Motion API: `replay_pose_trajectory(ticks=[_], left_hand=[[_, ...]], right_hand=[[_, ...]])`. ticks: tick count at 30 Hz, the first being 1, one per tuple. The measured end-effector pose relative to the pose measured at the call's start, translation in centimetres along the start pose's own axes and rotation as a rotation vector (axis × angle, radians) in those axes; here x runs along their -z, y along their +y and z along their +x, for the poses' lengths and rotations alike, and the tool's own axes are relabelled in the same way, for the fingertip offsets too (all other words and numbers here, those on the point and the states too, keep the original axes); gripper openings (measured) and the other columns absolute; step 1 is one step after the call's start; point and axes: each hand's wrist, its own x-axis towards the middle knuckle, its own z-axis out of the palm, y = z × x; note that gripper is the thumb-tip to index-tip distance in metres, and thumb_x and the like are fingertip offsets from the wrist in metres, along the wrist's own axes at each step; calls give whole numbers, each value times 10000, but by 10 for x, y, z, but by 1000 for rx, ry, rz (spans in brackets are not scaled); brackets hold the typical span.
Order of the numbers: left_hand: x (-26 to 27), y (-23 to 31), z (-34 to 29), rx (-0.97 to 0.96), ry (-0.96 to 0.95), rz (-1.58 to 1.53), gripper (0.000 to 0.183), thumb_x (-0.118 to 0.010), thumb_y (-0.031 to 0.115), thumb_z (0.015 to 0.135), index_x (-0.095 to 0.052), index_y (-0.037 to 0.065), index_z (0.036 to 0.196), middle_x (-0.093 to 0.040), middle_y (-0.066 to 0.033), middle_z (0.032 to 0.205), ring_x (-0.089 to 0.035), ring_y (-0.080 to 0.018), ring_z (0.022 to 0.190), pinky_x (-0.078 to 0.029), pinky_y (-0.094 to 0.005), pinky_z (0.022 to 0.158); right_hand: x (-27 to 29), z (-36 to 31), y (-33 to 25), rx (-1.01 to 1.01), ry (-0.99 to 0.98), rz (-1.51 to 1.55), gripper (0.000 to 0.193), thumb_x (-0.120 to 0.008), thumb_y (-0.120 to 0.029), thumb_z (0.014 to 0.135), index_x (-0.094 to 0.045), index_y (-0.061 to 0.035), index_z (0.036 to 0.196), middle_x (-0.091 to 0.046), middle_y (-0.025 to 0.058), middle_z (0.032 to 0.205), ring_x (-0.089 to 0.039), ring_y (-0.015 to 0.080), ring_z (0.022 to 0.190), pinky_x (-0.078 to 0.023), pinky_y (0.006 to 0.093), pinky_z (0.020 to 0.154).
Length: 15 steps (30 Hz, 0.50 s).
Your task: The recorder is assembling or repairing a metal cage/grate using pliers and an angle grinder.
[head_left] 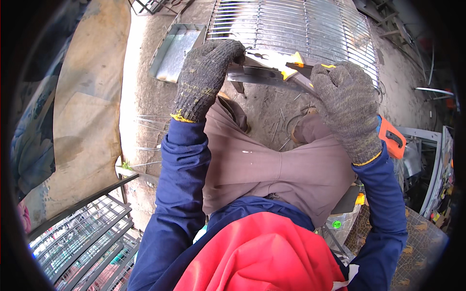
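My right hand (347, 99), in a dark knit glove with a yellow cuff edge, is closed around the handles of pliers (290, 72) with yellow and grey grips. Their open-looking jaws point left, toward my other hand. My left hand (205, 72), gloved alike, has its fingers curled together near the jaw tips; whatever is pinched there is too small to make out. Just beyond both hands lies a metal wire rack (281, 23) of many parallel bars. A dark metal bar (262, 77) runs along below the pliers.
At the far left sits a shallow rectangular metal tray (170, 60). Loose wire pieces (276, 126) are scattered on the ground by my feet. An orange tool handle (392, 138) sticks out beside my right forearm. A stained cloth sheet (90, 106) hangs left, above metal grilles (92, 242).
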Motion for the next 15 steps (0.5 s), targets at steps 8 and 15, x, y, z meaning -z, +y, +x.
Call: replay_pose_trajectory(ticks=[8, 15], left_hand=[[-3, -7, -2, -17, -3, -6, 211, -537, 118, 898, -667, 89, 1061, -710, -111, 948, -684, -305, 906, -536, -397, 803], [-2, -7, -1, 16, 12, -73, 251, -541, 122, 931, -688, 82, 1131, -726, -101, 984, -696, -277, 928, -547, -371, 817]], right_hand=[[3, 3, 3, 57, 53, 7, 443, -768, -132, 678, -692, -70, 1110, -642, 99, 961, -634, 300, 920, -524, 449, 785], [-11, 1, 8, -122, 115, 235, 624, -789, -132, 752, -588, -92, 1341, -650, 138, 1041, -645, 350, 972, -526, 442, 835]])
